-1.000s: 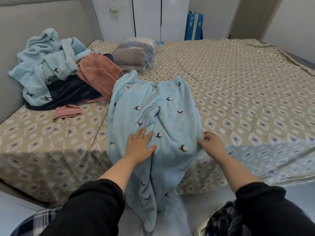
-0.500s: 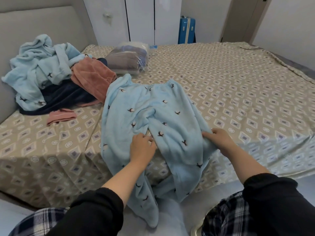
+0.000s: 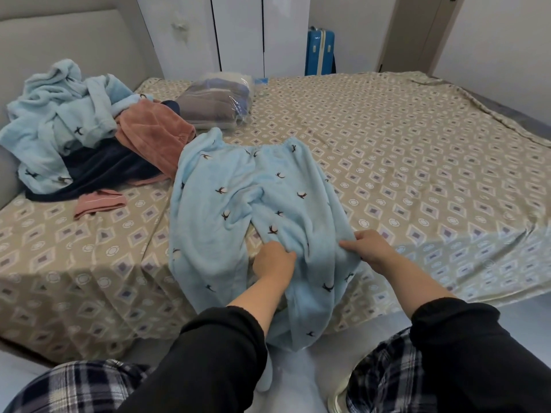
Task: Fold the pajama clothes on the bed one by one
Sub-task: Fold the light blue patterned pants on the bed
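Note:
Light blue fleece pajama pants [image 3: 238, 204] with small dark motifs lie flat on the bed [image 3: 417, 174], waistband away from me, legs hanging over the near edge. My left hand [image 3: 272, 259] grips the inner edge of the right leg near the crotch. My right hand [image 3: 368, 247] pinches that same leg's outer edge. A gap of bedsheet shows between the two legs. At the far left lies a heap of other pajamas: a light blue top [image 3: 59, 114], a pink piece [image 3: 152, 132] and a dark navy one [image 3: 98, 171].
A clear plastic bag of folded grey fabric [image 3: 214, 105] sits behind the pants. A small pink cuff [image 3: 100, 201] lies by the heap. The grey headboard [image 3: 59, 40] stands at left. White wardrobe doors [image 3: 238, 34] and a blue suitcase [image 3: 320, 50] stand beyond the bed.
My left hand went from lying flat on the pants to gripping the right leg's inner edge. The two legs have been drawn apart, baring sheet between them. My right hand keeps its hold.

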Demonstrator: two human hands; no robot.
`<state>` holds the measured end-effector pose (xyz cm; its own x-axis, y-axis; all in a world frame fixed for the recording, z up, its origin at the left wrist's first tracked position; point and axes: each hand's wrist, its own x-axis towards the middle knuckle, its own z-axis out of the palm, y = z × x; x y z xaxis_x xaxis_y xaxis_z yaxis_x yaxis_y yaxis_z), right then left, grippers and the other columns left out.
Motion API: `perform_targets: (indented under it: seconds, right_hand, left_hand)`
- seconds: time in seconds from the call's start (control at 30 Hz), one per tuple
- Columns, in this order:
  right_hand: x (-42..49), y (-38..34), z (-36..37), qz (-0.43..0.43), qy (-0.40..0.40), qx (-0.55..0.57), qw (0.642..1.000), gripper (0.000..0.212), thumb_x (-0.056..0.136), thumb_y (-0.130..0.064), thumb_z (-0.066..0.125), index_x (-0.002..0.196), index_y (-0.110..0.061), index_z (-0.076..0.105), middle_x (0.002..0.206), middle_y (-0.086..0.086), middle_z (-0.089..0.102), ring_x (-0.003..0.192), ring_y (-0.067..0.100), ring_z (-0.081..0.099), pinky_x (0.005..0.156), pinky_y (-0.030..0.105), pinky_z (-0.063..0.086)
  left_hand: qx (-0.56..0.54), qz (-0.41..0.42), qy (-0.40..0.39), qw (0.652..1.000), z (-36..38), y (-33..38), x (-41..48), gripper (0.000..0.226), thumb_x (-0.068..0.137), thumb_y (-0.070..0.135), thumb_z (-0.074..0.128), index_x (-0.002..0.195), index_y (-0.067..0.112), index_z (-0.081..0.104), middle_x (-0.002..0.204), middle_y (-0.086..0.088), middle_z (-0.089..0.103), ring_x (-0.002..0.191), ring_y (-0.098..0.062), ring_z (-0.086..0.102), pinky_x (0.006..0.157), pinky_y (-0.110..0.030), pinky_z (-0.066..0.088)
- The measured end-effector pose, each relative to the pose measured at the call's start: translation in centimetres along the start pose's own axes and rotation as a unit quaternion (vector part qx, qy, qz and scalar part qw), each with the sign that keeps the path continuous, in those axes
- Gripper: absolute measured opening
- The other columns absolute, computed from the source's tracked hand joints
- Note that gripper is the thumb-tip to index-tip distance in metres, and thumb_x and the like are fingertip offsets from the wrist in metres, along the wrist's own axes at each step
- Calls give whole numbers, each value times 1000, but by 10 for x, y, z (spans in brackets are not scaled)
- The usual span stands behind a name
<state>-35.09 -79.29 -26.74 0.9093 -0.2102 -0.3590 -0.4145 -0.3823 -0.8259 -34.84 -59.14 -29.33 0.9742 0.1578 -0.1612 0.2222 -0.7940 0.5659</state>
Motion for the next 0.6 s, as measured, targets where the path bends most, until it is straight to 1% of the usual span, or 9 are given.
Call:
perform_targets:
  seconds: [0.13,0.2,0.27,0.33,0.4,0.43,0.5,0.57,0.6]
  right_hand:
    - [-1,2,-3,-17,-8,-15,1000,27,88,-17,65,102,6,66,98,15,66,86,23,58,79,36,47]
    - [-1,1,-10,-32,10,-17,999,22,89,-17,63,98,3,66,91,12,65,84,23,57,75,35,46]
    - [3,-1,-22,-62,96,14,993,20,91,-20,61,95,-1,65,84,8,63,81,24,56,70,33,44]
    - [7,-6,-37,-84,157,99,979,30,94,-24,58,105,3,64,90,9,65,86,24,59,73,33,48]
    - [12,-10,-48,-80,110,222,965,36,98,-24,53,121,3,60,109,12,67,98,24,63,80,34,52]
    - [13,-12,-50,-70,79,241,965,37,98,-25,53,124,2,58,112,13,66,99,25,63,77,34,54]
    - [12,-20,-48,-53,80,137,986,37,97,-28,55,117,2,59,107,14,64,92,27,61,69,32,50]
    - [11,-29,-45,-80,180,-23,980,37,95,-32,57,102,4,58,96,14,60,90,27,56,72,31,39]
    - [10,-31,-45,-102,231,-40,967,34,95,-33,56,96,1,55,89,10,57,89,26,54,72,30,35]
  left_hand:
    - [-52,15,1,999,1,-8,4,31,84,21,58,56,14,46,56,0,45,56,-19,45,49,-26,29]
    - [-147,20,-14,989,-2,-13,5,38,82,18,60,51,15,38,52,-2,40,54,-18,39,51,-28,29]
    - [-301,-12,-61,952,-12,-15,8,28,84,14,60,58,13,50,60,-6,52,61,-20,49,57,-28,38]
    - [-526,-74,-111,840,-29,-16,14,22,89,7,52,69,12,61,65,-5,63,62,-18,59,58,-25,48]
    - [-696,-135,-147,690,-47,-25,21,24,90,3,43,74,10,59,59,-3,61,52,-14,60,51,-22,51]
    - [-718,-150,-169,658,-54,-31,25,23,89,4,41,77,9,60,63,-5,62,54,-15,61,53,-24,52]
    - [-671,-143,-246,684,-58,-37,23,27,90,10,41,97,5,67,85,-11,69,70,-21,67,64,-31,56]
    - [-577,-125,-315,743,-56,-33,16,26,96,19,46,110,11,66,98,-9,71,79,-21,68,66,-30,57]
    - [-547,-119,-323,763,-54,-31,15,22,96,19,50,111,14,65,97,-7,71,78,-19,67,63,-29,57]
